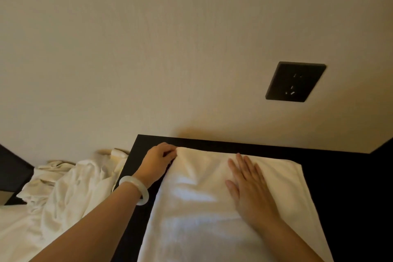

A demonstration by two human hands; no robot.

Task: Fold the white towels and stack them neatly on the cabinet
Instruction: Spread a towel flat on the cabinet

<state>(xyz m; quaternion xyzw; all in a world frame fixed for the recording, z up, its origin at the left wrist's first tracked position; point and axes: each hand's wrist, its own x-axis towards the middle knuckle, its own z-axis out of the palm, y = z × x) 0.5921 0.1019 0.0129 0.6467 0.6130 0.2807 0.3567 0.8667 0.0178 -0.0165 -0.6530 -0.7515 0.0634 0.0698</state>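
1 white towel [197,215] lies spread on the dark cabinet [344,187], its far edge near the cabinet's back edge. The left hand [157,161] pinches the towel's corner at the cabinet's back left with curled fingers. The right hand [248,189] rests flat on the cloth mid-cabinet, fingers straight, gripping nothing. The towel looks soft, light and limp, likely to wrinkle, so it is best taken by its corners. More white cloth [70,183] lies crumpled left of the cabinet.

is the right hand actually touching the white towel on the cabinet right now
Touching. The head view shows the right hand lying palm down, fingers straight, flat on the white towel spread over the dark cabinet, with no gap visible under it.
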